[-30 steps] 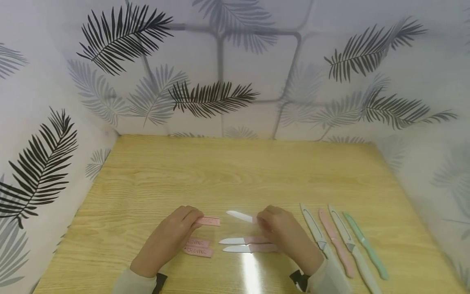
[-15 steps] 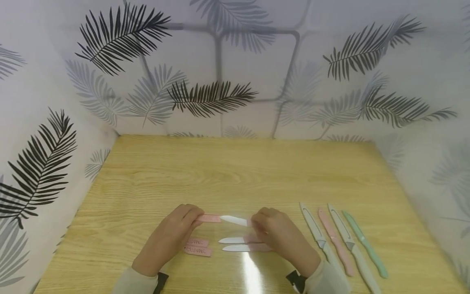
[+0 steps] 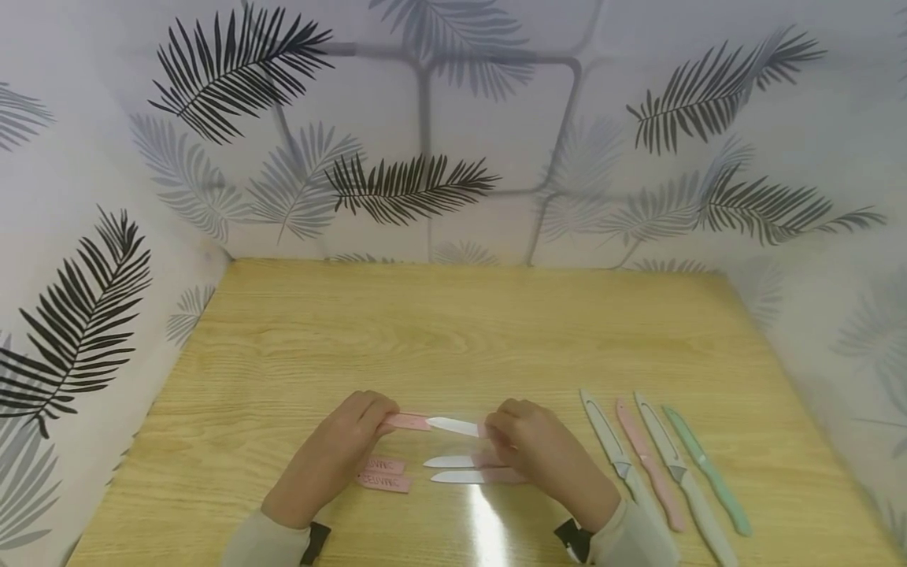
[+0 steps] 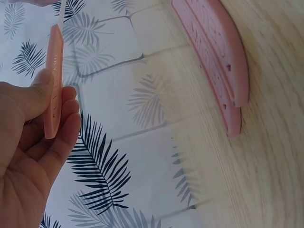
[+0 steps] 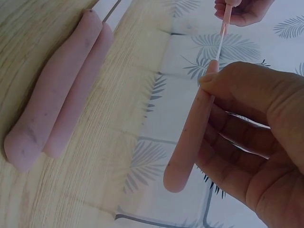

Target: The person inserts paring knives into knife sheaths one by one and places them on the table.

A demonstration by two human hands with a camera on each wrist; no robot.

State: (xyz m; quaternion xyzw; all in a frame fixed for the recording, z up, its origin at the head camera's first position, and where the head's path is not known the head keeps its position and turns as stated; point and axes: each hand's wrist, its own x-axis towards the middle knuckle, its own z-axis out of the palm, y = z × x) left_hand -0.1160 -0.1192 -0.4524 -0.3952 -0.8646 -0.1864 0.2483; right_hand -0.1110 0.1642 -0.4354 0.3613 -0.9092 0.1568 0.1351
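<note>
My left hand [image 3: 340, 441] pinches a pink blade sheath [image 4: 55, 80] between thumb and fingers. In my right hand [image 3: 534, 445] is the pink handle of a small knife [image 5: 190, 137], its white blade [image 3: 453, 426] pointing left. The blade's tip meets the sheath's open end in the head view. Nearer the body, two more pink-handled knives [image 5: 57, 90] with white blades lie side by side on the table, their handles partly behind my right hand. To their left lie two pink sheaths [image 3: 385, 482] with raised lettering, partly covered by my left hand.
At the right lie a pale grey-green knife [image 3: 616, 449], a pink one [image 3: 648, 465], a second pale one [image 3: 683, 476] and a green one [image 3: 708, 472], all slanting. Leaf-patterned cloth [image 3: 453, 134] rises behind the wooden table [image 3: 453, 315].
My right hand has moved slightly left, bringing the knife's tip from a gap away up to the sheath's end. The left hand has barely moved; the knives and sheaths on the table stay put.
</note>
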